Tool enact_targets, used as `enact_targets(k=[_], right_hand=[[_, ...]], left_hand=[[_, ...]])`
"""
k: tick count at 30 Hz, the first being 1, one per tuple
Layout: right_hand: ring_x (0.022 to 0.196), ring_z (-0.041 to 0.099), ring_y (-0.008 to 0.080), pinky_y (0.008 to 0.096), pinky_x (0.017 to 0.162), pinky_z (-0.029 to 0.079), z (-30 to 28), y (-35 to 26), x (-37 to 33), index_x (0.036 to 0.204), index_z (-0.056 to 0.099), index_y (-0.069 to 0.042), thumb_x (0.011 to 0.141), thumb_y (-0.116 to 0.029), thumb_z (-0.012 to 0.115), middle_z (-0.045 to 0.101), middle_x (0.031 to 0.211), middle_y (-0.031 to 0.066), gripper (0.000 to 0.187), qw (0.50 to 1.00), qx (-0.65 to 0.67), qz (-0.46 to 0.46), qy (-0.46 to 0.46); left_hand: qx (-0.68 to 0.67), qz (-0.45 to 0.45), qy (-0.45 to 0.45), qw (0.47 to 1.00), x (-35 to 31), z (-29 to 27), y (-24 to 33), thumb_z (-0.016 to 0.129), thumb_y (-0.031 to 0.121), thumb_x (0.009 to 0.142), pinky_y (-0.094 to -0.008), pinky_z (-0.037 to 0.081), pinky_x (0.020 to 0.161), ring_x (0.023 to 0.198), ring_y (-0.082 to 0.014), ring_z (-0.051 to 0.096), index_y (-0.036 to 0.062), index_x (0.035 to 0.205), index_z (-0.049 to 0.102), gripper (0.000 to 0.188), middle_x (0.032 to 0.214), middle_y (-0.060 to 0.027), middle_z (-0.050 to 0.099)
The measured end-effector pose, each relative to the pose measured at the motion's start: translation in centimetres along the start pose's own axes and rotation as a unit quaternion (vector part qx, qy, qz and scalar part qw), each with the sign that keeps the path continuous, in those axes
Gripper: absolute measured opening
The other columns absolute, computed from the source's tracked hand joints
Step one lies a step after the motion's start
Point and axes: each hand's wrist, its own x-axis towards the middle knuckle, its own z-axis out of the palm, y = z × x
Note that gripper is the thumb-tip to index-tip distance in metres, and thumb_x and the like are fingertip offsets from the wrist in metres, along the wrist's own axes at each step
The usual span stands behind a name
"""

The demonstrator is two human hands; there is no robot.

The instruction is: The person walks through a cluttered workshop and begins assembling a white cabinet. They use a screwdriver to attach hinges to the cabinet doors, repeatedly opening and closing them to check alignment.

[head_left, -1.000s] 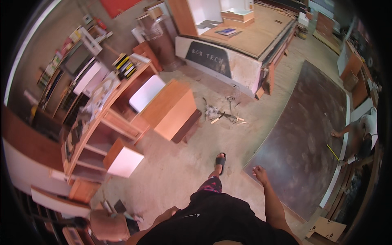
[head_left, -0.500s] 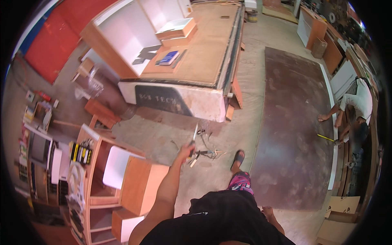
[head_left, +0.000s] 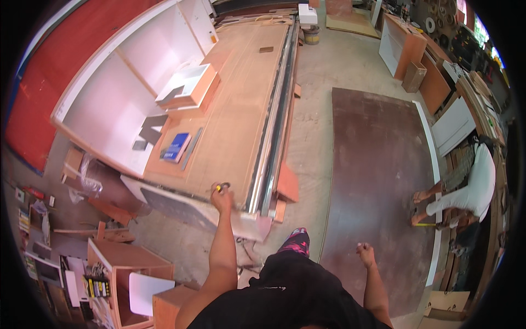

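Note:
My left hand (head_left: 221, 198) is closed around a small black-and-yellow tool (head_left: 222, 187), over the near end of a large wooden worktable (head_left: 230, 98). Its exact kind is too small to tell. On the right, my right hand (head_left: 366, 255) hangs over a dark brown sheet (head_left: 378, 181) on the floor, its fingers loosely curled and apart, with nothing visible in them. On the table, beyond my left hand, lie a blue book (head_left: 176, 147) and a thin grey strip (head_left: 191, 148).
A white-lined cabinet (head_left: 104, 93) and a drawer box (head_left: 189, 88) rest on the table. At right, another person (head_left: 474, 183) bends over the sheet's edge with a yellow tape (head_left: 423, 224). An open wooden cabinet (head_left: 129, 257) stands at lower left.
My view has shifted forward to the table. My left hand, still holding a tool, has gone from above the floor tools to over the table end. My right hand has swung forward.

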Motion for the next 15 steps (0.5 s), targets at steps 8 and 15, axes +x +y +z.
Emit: enact_targets(k=[8,15], right_hand=[[0.063,0.051,0.0145,0.032,0.061,0.044,-3.7,-6.6,27.2,0.078,0.057,0.001,0.088,-0.03,0.065,0.057,0.068,0.0049,0.034,0.999,-0.018,0.028,0.013],[0.076,0.065,0.0211,0.0342,0.064,0.051,-4.0,-11.0,41.3,0.101,0.064,-0.005,0.09,-0.036,0.06,0.066,0.083,0.0096,0.034,0.968,-0.167,0.107,-0.157]], left_hand=[[0.009,-0.055,0.019,0.998,10.1,15.8,10.0,0.056,0.004,0.079,-0.0418,0.047,0.062,0.066,-0.0283,0.062,0.0024,0.085,0.056,0.006,0.074,-0.0167,0.064],[0.162,-0.066,-0.112,0.978,25.8,33.7,7.6,0.062,0.017,0.076,-0.0446,0.049,0.063,0.071,-0.0359,0.065,0.0056,0.086,0.058,0.016,0.074,-0.0171,0.065]])
